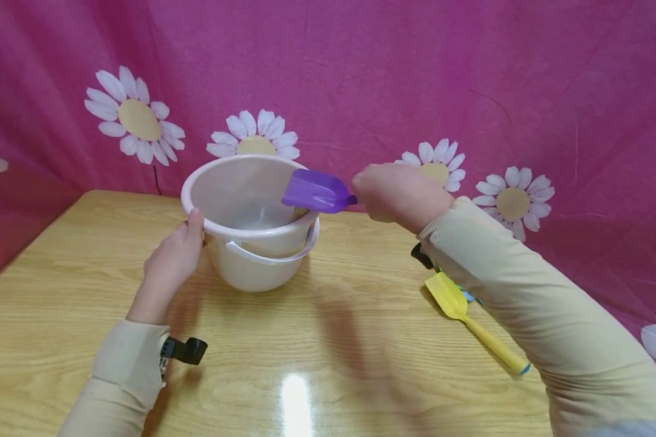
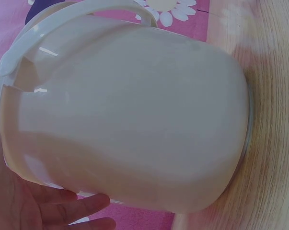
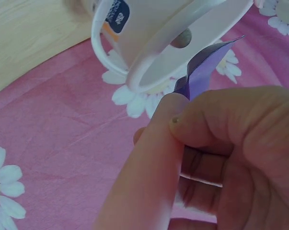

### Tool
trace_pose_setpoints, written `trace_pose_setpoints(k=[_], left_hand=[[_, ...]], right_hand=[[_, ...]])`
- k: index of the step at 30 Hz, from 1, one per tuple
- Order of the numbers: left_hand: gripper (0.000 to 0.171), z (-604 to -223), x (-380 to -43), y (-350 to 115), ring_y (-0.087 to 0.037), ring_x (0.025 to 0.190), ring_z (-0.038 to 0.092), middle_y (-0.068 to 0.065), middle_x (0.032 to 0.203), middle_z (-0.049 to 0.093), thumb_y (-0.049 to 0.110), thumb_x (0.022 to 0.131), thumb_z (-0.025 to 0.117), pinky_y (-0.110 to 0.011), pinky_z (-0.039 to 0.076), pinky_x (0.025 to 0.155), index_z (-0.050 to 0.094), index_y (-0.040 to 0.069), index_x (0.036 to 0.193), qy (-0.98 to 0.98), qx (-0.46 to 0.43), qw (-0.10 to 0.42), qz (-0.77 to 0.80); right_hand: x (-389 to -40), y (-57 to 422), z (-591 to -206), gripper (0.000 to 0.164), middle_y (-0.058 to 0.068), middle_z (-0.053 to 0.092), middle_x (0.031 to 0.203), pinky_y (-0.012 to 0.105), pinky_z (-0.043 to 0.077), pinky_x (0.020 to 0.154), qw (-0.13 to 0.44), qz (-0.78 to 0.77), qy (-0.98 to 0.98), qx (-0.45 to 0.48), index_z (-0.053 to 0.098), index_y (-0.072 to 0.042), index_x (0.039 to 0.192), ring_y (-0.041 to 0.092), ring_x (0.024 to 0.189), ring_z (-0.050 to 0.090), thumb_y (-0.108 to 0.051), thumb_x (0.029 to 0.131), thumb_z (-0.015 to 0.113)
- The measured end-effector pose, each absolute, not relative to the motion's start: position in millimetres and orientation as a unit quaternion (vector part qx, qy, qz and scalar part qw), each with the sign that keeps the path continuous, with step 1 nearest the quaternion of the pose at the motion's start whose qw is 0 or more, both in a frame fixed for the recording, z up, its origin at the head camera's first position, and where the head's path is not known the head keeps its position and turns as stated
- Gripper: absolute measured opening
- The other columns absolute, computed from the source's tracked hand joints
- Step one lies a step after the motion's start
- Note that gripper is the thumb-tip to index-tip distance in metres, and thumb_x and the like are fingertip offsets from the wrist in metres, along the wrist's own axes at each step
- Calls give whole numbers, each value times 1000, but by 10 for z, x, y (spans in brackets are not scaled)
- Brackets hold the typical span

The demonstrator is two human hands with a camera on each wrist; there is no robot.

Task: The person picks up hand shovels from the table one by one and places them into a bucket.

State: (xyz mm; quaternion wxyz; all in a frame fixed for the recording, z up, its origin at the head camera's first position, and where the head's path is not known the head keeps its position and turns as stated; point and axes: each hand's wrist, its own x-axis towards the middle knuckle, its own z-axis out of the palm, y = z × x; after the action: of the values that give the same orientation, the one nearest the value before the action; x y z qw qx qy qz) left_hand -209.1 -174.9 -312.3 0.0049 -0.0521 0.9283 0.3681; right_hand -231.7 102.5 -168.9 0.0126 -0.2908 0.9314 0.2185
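A white bucket stands upright on the wooden table, its handle hanging down the near side. My left hand holds the bucket's left rim, thumb at the lip; in the left wrist view the other fingers lie along its outer wall. My right hand grips the pale handle of a purple toy shovel. The shovel's blade is tilted over the bucket's right rim. A small round greyish-brown thing shows against the bucket's inner wall, just below the blade in the head view.
On the right of the table lies a yellow toy shovel. Partly hidden under my right sleeve, another tool with a black end lies beside it. A pink cloth with daisies hangs behind the table.
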Motion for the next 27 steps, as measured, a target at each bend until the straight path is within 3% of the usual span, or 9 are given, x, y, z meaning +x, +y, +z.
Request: trace_pose_setpoints(k=[9, 27], left_hand=[[79, -3142, -2094, -1755, -47, 107, 42, -27, 118, 46, 54, 90, -6, -58, 33, 77, 45, 0, 115, 933, -51, -12, 356], [79, -3139, -2103, -1751, -48, 110, 40, -27, 120, 46, 54, 90, -6, -60, 32, 79, 45, 0, 118, 933, -53, -17, 357]], right_hand=[[-2269, 809, -1696, 9, 11, 63, 77, 45, 50, 62, -18, 234, 922, -307, 58, -7, 73, 26, 71, 59, -4, 82, 56], [-2278, 460, -1783, 17, 7, 64, 78, 39, 51, 58, -35, 261, 919, -295, 64, -9, 78, 18, 62, 54, 1, 80, 50]])
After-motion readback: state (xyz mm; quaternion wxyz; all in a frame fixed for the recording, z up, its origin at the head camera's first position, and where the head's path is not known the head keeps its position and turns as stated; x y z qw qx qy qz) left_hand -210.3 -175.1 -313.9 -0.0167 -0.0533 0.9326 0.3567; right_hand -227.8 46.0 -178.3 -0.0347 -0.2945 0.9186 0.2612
